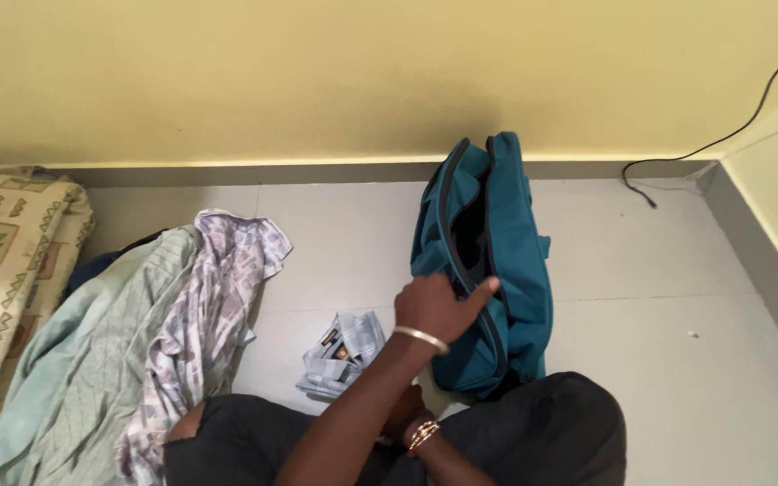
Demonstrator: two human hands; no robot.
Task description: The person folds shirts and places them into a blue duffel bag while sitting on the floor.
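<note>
Teal fabric bag (515, 297) lying unzipped on the grey floor (659, 360) against the yellow wall (317, 72). Left hand (438, 306) at the zip edge, fingers curled over it and thumb out, seemingly to hold the mouth apart. Right hand (404, 416) mostly covered, grip impossible to tell. Folded checked cloth (344, 351) just beside the bag, shirts (137, 342) heaped further left.

The teal fabric duffel bag (497, 270) stands on the grey tiled floor (677, 297) before the wall; the small folded checked cloth (344, 353) lies left of it, the heaped green and patterned shirts (155, 333) farther left.
</note>
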